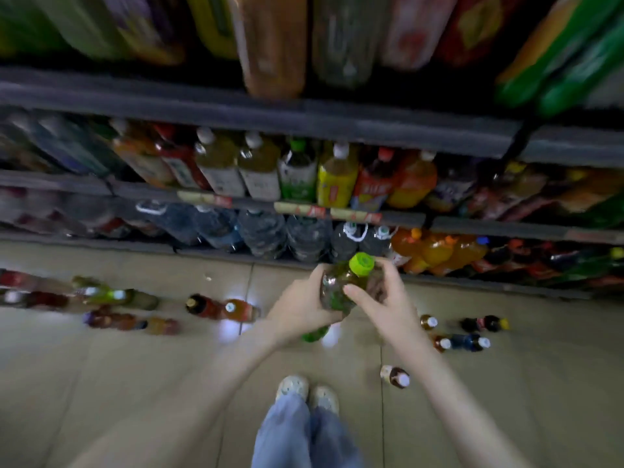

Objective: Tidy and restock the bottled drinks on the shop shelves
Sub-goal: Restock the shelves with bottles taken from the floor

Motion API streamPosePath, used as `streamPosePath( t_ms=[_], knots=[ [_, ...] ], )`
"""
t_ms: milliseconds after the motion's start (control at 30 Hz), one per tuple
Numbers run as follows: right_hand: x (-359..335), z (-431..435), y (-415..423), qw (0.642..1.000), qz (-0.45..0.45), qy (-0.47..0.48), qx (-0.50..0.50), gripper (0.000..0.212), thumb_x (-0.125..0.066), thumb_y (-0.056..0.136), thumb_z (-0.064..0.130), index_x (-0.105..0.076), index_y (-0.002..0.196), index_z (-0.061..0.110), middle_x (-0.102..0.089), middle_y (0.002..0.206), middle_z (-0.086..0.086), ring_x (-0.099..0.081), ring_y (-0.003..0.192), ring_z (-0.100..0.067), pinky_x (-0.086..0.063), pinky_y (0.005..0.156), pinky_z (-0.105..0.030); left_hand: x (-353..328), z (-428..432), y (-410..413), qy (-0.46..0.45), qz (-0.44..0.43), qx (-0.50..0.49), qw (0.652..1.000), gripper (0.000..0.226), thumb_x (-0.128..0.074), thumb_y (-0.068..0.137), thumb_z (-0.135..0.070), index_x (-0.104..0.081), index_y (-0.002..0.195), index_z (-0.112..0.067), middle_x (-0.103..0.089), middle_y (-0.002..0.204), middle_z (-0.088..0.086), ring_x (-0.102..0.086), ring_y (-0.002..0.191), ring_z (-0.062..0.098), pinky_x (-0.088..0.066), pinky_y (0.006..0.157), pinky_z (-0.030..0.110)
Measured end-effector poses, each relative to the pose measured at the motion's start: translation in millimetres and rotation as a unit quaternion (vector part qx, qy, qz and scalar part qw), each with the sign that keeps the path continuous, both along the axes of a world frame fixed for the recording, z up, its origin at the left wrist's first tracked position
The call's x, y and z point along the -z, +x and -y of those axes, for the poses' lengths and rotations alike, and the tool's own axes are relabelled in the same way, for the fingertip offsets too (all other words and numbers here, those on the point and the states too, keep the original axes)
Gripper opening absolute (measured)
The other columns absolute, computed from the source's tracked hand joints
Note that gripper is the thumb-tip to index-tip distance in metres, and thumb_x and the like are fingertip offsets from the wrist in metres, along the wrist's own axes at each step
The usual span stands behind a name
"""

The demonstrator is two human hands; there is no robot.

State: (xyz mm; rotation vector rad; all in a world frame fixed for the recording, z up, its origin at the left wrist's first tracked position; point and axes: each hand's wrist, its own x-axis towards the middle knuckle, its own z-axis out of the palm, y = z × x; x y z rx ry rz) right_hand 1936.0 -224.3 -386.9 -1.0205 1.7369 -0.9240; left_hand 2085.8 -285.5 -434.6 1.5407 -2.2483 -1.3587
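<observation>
The person stands facing the dark metal shelves (304,119), holding a clear plastic bottle with a lime-green screw cap (337,292) out in front, above the pale tiled floor (169,383) and just short of the bottom shelf. The bottle is tilted, its cap pointing up and towards the shelves. Amber-brown drink shows through the shoulder under the cap, and a green label wraps the lower body, too blurred to read. The left hand (300,307) is curled round the body from the left. The right hand (381,298) clasps it from the right, thumb across the front and fingers up near the cap. Small drink bottles (111,298) are scattered on the floor to either side. Large clear water jugs (263,234) fill the bottom shelf beyond.
</observation>
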Motion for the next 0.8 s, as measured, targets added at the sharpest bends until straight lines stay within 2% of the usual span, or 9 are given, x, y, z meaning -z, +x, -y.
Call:
streamPosePath(
  t_ms=[100,200,267,367,433,467,567,667,800],
  knots=[
    [-64,15,15,0.996,-0.023,-0.007,-0.082,0.063,-0.079,0.078,0.016,-0.046,0.131,0.017,-0.054,0.126,-0.007,-0.055,0.110,-0.017,-0.046,0.098,-0.032,-88,14,24,0.004,-0.081,-0.085,0.993,0.049,-0.080,0.060,-0.043,-0.048,0.098,-0.043,-0.061,0.079,-0.024,-0.060,0.081,0.000,-0.039,0.059,0.002],
    [-111,21,33,0.984,-0.020,-0.005,-0.179,0.063,-0.079,0.078,0.028,-0.046,0.133,0.025,-0.058,0.127,0.007,-0.055,0.117,-0.008,-0.045,0.100,-0.028,-162,20,48,0.034,-0.177,-0.135,0.974,0.046,-0.081,0.054,-0.052,-0.064,0.095,-0.040,-0.071,0.089,-0.023,-0.065,0.086,-0.007,-0.047,0.075,0.011],
    [-138,26,46,0.981,0.001,-0.036,-0.192,0.060,-0.078,0.078,0.035,-0.049,0.130,0.030,-0.062,0.121,0.013,-0.059,0.112,-0.004,-0.050,0.090,-0.020,-201,24,61,0.042,-0.216,-0.150,0.964,0.050,-0.081,0.054,-0.052,-0.068,0.098,-0.034,-0.073,0.094,-0.016,-0.068,0.090,0.001,-0.053,0.085,0.027],
    [-175,38,65,0.977,0.024,-0.093,-0.189,0.048,-0.079,0.076,0.038,-0.052,0.116,0.046,-0.063,0.109,0.026,-0.060,0.096,0.013,-0.048,0.068,-0.006,-250,27,76,0.005,-0.208,-0.161,0.965,0.055,-0.081,0.051,-0.058,-0.063,0.099,-0.038,-0.072,0.091,-0.019,-0.067,0.084,-0.003,-0.055,0.073,0.022],
    [-196,47,76,0.975,0.030,-0.123,-0.184,0.043,-0.078,0.077,0.036,-0.053,0.109,0.050,-0.064,0.107,0.025,-0.061,0.091,0.012,-0.049,0.063,-0.009,-278,29,84,-0.043,-0.180,-0.153,0.971,0.057,-0.079,0.051,-0.064,-0.059,0.101,-0.043,-0.068,0.090,-0.022,-0.064,0.079,-0.008,-0.052,0.059,0.014],
    [-204,51,79,0.975,0.032,-0.136,-0.175,0.042,-0.078,0.077,0.035,-0.055,0.109,0.049,-0.065,0.106,0.023,-0.062,0.089,0.011,-0.049,0.061,-0.009,-289,31,86,-0.067,-0.162,-0.146,0.974,0.058,-0.076,0.051,-0.067,-0.057,0.101,-0.045,-0.067,0.091,-0.024,-0.063,0.081,-0.008,-0.050,0.059,0.014],
    [-233,68,90,0.966,0.035,-0.202,-0.160,0.043,-0.079,0.075,0.035,-0.057,0.111,0.042,-0.068,0.102,0.021,-0.063,0.089,0.011,-0.049,0.062,-0.009,-327,42,100,-0.113,-0.159,-0.124,0.973,0.064,-0.072,0.052,-0.072,-0.054,0.108,-0.047,-0.063,0.105,-0.023,-0.059,0.097,-0.003,-0.051,0.078,0.022],
    [-268,90,105,0.953,0.043,-0.256,-0.153,0.044,-0.080,0.073,0.036,-0.057,0.109,0.043,-0.068,0.096,0.026,-0.064,0.087,0.009,-0.051,0.062,-0.011,-366,58,121,-0.151,-0.173,-0.097,0.968,0.078,-0.071,0.060,-0.069,-0.046,0.129,-0.041,-0.057,0.121,-0.023,-0.056,0.109,0.001,-0.050,0.091,0.028],
    [-308,125,126,0.932,0.041,-0.331,-0.142,0.047,-0.080,0.075,0.028,-0.058,0.114,0.041,-0.069,0.103,0.024,-0.065,0.094,0.005,-0.054,0.074,-0.017,-404,89,149,-0.218,-0.191,-0.062,0.955,0.062,-0.071,0.069,-0.063,-0.053,0.124,-0.042,-0.063,0.114,-0.022,-0.057,0.106,-0.006,-0.050,0.089,0.022]
  ],
)
